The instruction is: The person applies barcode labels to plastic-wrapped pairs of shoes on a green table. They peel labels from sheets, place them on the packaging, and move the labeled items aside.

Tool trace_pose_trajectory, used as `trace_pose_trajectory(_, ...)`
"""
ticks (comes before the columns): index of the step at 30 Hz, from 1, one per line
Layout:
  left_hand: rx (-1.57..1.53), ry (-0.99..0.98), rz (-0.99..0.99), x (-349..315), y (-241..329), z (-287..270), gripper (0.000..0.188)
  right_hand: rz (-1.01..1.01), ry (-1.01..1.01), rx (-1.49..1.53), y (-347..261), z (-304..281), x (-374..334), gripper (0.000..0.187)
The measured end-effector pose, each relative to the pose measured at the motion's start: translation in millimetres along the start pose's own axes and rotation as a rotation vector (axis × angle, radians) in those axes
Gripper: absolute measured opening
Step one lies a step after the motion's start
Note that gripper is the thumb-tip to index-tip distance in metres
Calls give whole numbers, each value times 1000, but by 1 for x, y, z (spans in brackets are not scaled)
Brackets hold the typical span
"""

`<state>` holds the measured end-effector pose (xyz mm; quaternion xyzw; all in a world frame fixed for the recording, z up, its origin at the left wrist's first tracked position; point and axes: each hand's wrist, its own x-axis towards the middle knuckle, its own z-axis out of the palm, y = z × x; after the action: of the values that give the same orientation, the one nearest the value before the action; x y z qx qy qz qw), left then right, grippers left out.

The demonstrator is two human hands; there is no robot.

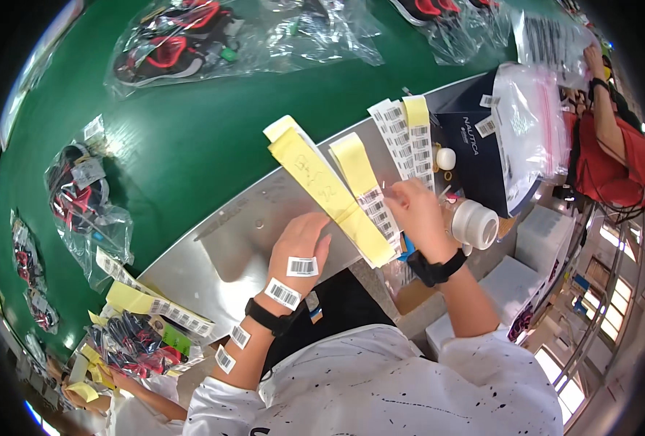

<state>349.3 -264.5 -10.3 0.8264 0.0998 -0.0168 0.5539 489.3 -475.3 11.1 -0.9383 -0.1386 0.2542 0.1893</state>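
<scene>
My left hand (300, 249) lies over the metal table edge, fingers stretched out, with the fingertips by a long yellow paper strip (308, 168). Barcode stickers (302, 267) are stuck on the back of this hand and along the forearm. My right hand (418, 214) has its fingers pinched together at the right edge of a strip of barcode stickers (378, 211) with a yellow top. Whatever is between those fingertips is too small to make out. More barcode sticker sheets (400, 144) lie just beyond the right hand. Black bands circle both wrists.
Clear bags with black-and-red shoes (166, 54) lie on the green table (192, 145). A dark box (464, 149), plastic bags (529, 120) and a white-lidded jar (475, 224) stand right. Another sticker strip (181, 316) lies lower left. Co-workers' arms (607, 123) show at right and lower left.
</scene>
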Motion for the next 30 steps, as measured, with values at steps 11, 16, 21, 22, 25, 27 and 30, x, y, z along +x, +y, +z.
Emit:
trace_pose_trajectory(11, 181, -110, 199, 17, 11, 45, 35, -196, 211, 77, -15, 22, 36, 32)
trace_pose_trajectory(16, 220, -97, 197, 17, 10, 52, 30, -216, 79, 59, -10, 28, 53, 10)
trace_pose_trajectory(21, 198, -54, 199, 14, 9, 53, 28, -87, 245, 626, 10, -33, 74, 13)
trace_pose_trajectory(22, 131, -24, 122, 15, 10, 50, 27, 22, 203, 739, -1, -51, 73, 14)
trace_pose_trajectory(25, -66, 102, -45, 23, 27, 30, 26, -1, 44, 1113, -37, -75, 70, 11)
trace_pose_trajectory(27, -170, 245, -77, 42, 46, 5, 26, -70, -31, 1083, -67, -80, 66, 11)
trace_pose_trajectory(30, -549, 245, -149, 56, 64, -19, 15, -142, -103, 1159, -112, -63, 65, 11)
